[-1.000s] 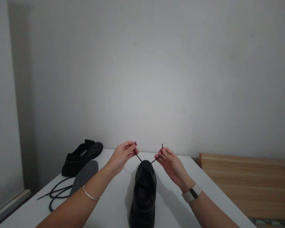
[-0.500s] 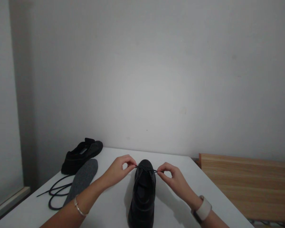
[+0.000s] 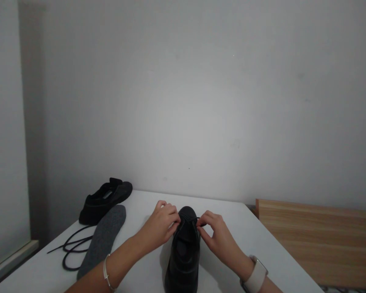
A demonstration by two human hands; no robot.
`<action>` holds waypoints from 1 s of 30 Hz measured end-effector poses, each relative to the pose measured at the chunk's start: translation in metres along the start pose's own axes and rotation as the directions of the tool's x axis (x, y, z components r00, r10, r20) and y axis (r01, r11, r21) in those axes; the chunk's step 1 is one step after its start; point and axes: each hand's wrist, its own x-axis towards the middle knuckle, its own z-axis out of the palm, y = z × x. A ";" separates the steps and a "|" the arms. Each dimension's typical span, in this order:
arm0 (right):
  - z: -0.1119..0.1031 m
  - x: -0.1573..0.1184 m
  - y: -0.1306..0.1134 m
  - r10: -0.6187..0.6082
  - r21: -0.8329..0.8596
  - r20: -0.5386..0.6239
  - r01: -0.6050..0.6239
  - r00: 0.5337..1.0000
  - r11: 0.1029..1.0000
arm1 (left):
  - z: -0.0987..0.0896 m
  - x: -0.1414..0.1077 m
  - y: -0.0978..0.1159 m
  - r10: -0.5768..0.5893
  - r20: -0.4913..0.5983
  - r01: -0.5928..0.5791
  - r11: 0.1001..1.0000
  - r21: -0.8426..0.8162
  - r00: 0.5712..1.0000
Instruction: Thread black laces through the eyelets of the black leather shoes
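A black shoe (image 3: pixel 183 260) stands on the white table with its toe pointing away from me. My left hand (image 3: pixel 164 224) is closed at the left side of the lace opening, its fingertips against the shoe; what they pinch is hidden. On the right side, my right hand (image 3: pixel 212 231) pinches a dark lace (image 3: pixel 199 218) close to the shoe's edge, thumb and forefinger together. The shoe's tongue and inside show between my hands.
At the left of the white table (image 3: pixel 146 264) are a second black shoe (image 3: pixel 94 209), a grey insole (image 3: pixel 105 238) and a loose black lace (image 3: pixel 67 249). A wooden panel (image 3: pixel 317 240) stands at the right, and a wall (image 3: pixel 186 101) rises behind.
Both hands have moved inward to the shoe's lace opening. The lace ends that were stretched out to the sides are now mostly hidden by my fingers.
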 end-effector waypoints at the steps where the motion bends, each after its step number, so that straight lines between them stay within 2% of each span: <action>1: 0.001 0.000 0.000 -0.004 -0.028 -0.012 0.004 1.000 1.000 | 0.001 0.000 0.001 -0.016 -0.018 0.016 1.000 0.015 1.000; 4: 0.004 0.001 -0.001 -0.005 -0.036 -0.033 0.004 0.999 0.999 | 0.006 0.000 0.001 -0.078 -0.015 0.079 0.997 0.016 0.997; 8: 0.006 0.000 -0.005 0.012 0.068 0.052 -0.015 0.999 0.998 | 0.010 0.000 0.001 -0.130 0.043 0.133 0.988 -0.076 0.991; 12: 0.002 -0.004 -0.018 0.028 0.059 0.078 -0.033 0.997 0.998 | 0.003 -0.001 0.013 -0.224 0.051 0.230 0.958 -0.172 0.973; 17: -0.003 -0.001 -0.037 0.039 -0.109 0.203 -0.017 0.978 0.994 | -0.011 0.007 0.031 -0.204 0.167 0.212 0.977 -0.034 0.965; 22: 0.004 0.014 -0.047 0.125 -0.343 0.250 -0.033 0.960 0.939 | -0.009 0.021 0.038 -0.223 0.258 0.196 0.972 0.129 0.940; 26: 0.007 0.020 -0.043 0.151 -0.406 0.254 -0.036 0.955 0.913 | -0.008 0.025 0.039 -0.252 0.219 0.229 0.965 0.127 0.943; 28: 0.005 0.020 -0.036 0.136 -0.367 0.231 -0.043 0.963 0.929 | -0.010 0.026 0.038 -0.250 0.158 0.250 0.968 0.021 0.955; 30: 0.002 0.022 -0.028 0.079 -0.231 0.168 -0.039 0.983 0.972 | -0.014 0.030 0.035 -0.254 0.068 0.262 0.950 -0.171 0.965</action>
